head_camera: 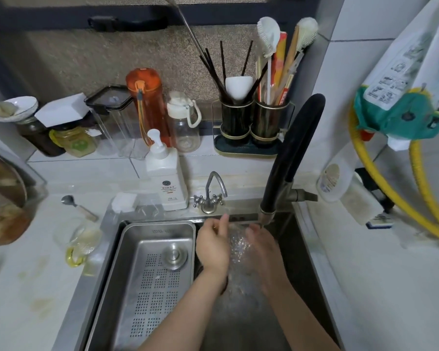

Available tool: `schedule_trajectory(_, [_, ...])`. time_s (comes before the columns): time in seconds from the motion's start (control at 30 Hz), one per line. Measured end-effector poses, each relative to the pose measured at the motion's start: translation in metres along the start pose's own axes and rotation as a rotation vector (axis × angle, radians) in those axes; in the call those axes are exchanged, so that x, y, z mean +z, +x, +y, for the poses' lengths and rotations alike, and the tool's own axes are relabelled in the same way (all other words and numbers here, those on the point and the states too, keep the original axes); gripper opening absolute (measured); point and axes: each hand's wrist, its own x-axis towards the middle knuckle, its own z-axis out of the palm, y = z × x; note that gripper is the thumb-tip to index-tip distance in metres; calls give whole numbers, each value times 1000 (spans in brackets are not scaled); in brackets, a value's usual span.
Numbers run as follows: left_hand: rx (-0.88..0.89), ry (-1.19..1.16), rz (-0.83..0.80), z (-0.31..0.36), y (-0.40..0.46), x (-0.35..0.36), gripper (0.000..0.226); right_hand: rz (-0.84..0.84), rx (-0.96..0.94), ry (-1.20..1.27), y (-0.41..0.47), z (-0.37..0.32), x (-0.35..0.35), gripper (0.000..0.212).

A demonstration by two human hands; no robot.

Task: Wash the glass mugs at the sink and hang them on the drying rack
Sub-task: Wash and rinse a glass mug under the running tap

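A clear glass mug (238,245) sits between both my hands over the sink (307,249), just under the nozzle of the black faucet (287,160), with water splashing on it. My left hand (213,245) grips its left side and my right hand (262,247) cups its right side. The mug's outline is blurred by water. A second glass mug with a yellow handle (80,245) stands on the counter left of the sink. No drying rack is in view.
A perforated steel drain tray (137,295) with a round plug fills the sink's left half. Behind it stand a soap pump bottle (166,178), a small tap (211,196), bottles, jars and a utensil holder (254,122). A spoon (79,207) lies on the counter; a yellow hose (390,193) hangs on the right.
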Motion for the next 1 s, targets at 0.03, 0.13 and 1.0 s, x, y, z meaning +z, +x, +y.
schedule_trajectory(0.03, [-65,-6,30,0,2,-3,37,-2,-67,-116,4,4,4,36])
schedule_trajectory(0.13, [-128,-20,-32,-3,7,-9,33,54,-207,-286,10,3,9,31])
schedule_trajectory(1.0, [204,-253,-438,-17,-23,-1,24,-122,259,18,-25,-8,-46,42])
